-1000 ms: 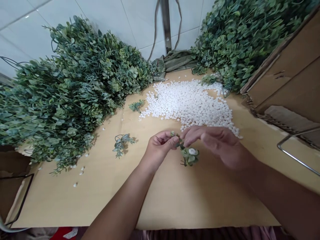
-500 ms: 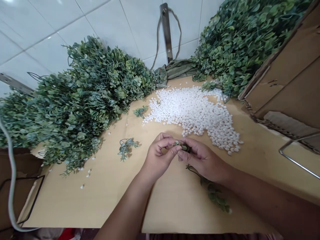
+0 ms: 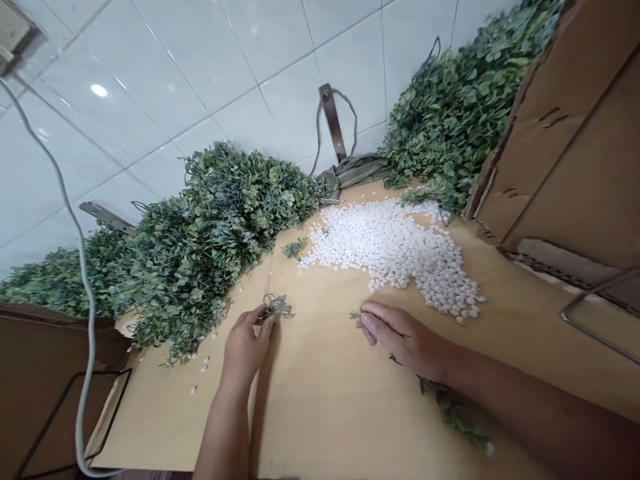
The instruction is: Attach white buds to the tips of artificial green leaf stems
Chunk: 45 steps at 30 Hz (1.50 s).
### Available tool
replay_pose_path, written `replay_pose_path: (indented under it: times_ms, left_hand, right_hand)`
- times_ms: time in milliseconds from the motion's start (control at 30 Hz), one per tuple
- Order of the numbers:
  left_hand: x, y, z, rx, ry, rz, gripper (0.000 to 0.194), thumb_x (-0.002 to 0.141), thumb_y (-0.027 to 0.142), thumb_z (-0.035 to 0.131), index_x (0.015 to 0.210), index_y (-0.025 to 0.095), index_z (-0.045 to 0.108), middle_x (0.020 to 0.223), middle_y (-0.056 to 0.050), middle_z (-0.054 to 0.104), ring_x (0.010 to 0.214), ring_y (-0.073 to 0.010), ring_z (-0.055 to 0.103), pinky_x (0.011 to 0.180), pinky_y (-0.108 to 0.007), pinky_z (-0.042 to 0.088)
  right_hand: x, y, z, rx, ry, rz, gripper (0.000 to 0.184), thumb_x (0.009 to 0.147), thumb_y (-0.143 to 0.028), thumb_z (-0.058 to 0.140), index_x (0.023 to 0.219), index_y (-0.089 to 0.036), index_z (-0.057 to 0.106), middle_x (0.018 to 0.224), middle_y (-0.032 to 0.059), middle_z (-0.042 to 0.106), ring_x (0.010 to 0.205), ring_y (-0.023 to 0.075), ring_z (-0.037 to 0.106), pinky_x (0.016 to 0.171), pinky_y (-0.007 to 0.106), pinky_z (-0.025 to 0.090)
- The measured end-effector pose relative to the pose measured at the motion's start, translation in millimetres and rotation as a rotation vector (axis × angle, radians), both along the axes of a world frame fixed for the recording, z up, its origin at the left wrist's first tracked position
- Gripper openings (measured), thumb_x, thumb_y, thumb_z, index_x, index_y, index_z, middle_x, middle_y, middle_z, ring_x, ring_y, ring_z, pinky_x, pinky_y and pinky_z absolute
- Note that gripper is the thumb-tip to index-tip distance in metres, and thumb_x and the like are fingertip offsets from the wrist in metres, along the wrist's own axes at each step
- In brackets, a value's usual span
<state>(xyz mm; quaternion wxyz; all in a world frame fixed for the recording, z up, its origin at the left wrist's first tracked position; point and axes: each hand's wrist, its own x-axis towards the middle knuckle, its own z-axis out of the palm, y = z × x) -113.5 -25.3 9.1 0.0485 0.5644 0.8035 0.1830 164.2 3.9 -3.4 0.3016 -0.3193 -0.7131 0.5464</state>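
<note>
My left hand [image 3: 247, 343] is at the left middle of the table, its thumb and forefinger closing on a small artificial leaf sprig [image 3: 280, 307] with a thin wire loop. My right hand [image 3: 397, 337] is closed in a pinch, and a small green leaf tip [image 3: 353, 315] pokes out past its fingertips. Most of what it holds is hidden by the fingers. Below that hand and forearm runs a longer leafy stem [image 3: 455, 413] with a white end piece; whether it joins the held leaves cannot be seen. Beyond the hands lies a spread of small white pieces [image 3: 385, 240].
Heaps of artificial greenery stand at the left [image 3: 200, 247] and back right [image 3: 450, 113]. Another small sprig [image 3: 294, 248] lies beside the white pieces. A cardboard box [image 3: 565, 147] borders the right side. A pale cable [image 3: 85, 293] hangs at the left. Tiled wall [image 3: 280, 53] rises behind.
My hands were together over a leafy piece; my left hand has moved left to the small sprig. My right hand keeps its pinch. The whole view has tilted upward.
</note>
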Motion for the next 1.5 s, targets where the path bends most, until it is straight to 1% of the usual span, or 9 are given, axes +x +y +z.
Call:
replay_pose_path:
  times_ms: [167,300,400,633,833,900,1000,1100,1500]
  left_hand:
    - [31,12,0.0,0.034,-0.148,-0.1,0.029,0.071,0.036,0.056,0.093,0.02,0.066,0.09,-0.006,0.067,0.076,-0.0184,0.061,0.072,-0.03,0.047]
    - [56,25,4.5,0.02,-0.542,-0.204,0.03,0.069,0.032,0.058,0.091,0.015,0.066,0.074,-0.004,0.067,0.061,-0.0135,0.058,0.058,-0.024,0.045]
    - [75,36,2.5,0.03,-0.698,-0.292,0.03,0.068,0.027,0.059,0.093,0.013,0.065,0.08,-0.005,0.068,0.065,-0.0126,0.059,0.062,-0.023,0.046]
    - [77,52,-11.7,0.197,-0.285,-0.355,0.025,0.069,0.014,0.053,0.089,0.019,0.068,0.089,-0.005,0.062,0.082,-0.0157,0.059,0.077,-0.029,0.048]
    - [68,56,12.0,0.297,-0.138,-0.291,0.022,0.071,0.016,0.054,0.089,0.018,0.067,0.093,-0.007,0.061,0.092,-0.0199,0.058,0.082,-0.034,0.047]
    - [82,61,20.3,0.25,-0.09,-0.357,0.02,0.076,0.018,0.051,0.089,0.019,0.067,0.09,-0.006,0.064,0.087,-0.0183,0.059,0.08,-0.031,0.047]
    - [111,75,22.4,0.002,0.088,-0.491,0.022,0.078,0.018,0.05,0.091,0.02,0.067,0.09,-0.006,0.065,0.088,-0.0194,0.06,0.083,-0.031,0.045]
    - [130,91,14.5,-0.132,0.319,-0.425,0.026,0.08,0.02,0.047,0.098,0.02,0.065,0.094,-0.01,0.063,0.091,-0.0243,0.06,0.083,-0.037,0.044]
    - [106,100,-4.8,0.056,0.189,-0.375,0.016,0.076,0.02,0.053,0.084,0.021,0.068,0.086,-0.008,0.065,0.083,-0.0227,0.059,0.077,-0.033,0.043]
  right_hand:
    - [-1,3,-0.3,0.0,-0.053,0.004,0.03,0.088,-0.032,0.034,0.062,-0.019,0.036,0.058,-0.0033,0.037,0.055,0.011,0.036,0.052,0.025,0.029]
    - [-1,5,-3.4,0.003,-0.036,-0.033,0.029,0.087,-0.032,0.033,0.061,-0.019,0.037,0.058,-0.0033,0.037,0.054,0.0104,0.036,0.052,0.024,0.029]
    - [0,6,-4.3,-0.003,-0.007,-0.081,0.029,0.087,-0.032,0.033,0.061,-0.019,0.036,0.057,-0.004,0.035,0.053,0.0101,0.035,0.051,0.024,0.029]
    - [2,11,-3.0,0.063,-0.03,-0.117,0.028,0.086,-0.03,0.035,0.061,-0.019,0.035,0.057,-0.0043,0.031,0.055,0.0105,0.034,0.051,0.024,0.027]
    - [1,10,-2.5,0.068,-0.085,-0.101,0.028,0.085,-0.028,0.037,0.059,-0.019,0.032,0.057,-0.0041,0.03,0.054,0.0107,0.033,0.051,0.025,0.026]
    - [0,9,-1.6,0.093,-0.089,-0.087,0.028,0.085,-0.026,0.038,0.059,-0.019,0.03,0.057,-0.0037,0.032,0.056,0.011,0.034,0.052,0.025,0.026]
    - [0,9,-1.5,0.124,-0.085,-0.059,0.029,0.085,-0.024,0.038,0.058,-0.019,0.029,0.057,-0.0035,0.033,0.056,0.0111,0.035,0.053,0.025,0.026]
    - [1,9,-1.9,0.129,-0.089,-0.06,0.029,0.086,-0.023,0.038,0.059,-0.019,0.028,0.057,-0.0039,0.032,0.056,0.0111,0.034,0.053,0.025,0.025]
    - [3,10,-0.1,0.16,-0.093,-0.062,0.028,0.084,-0.018,0.039,0.059,-0.019,0.025,0.056,-0.004,0.033,0.055,0.0104,0.033,0.053,0.025,0.023]
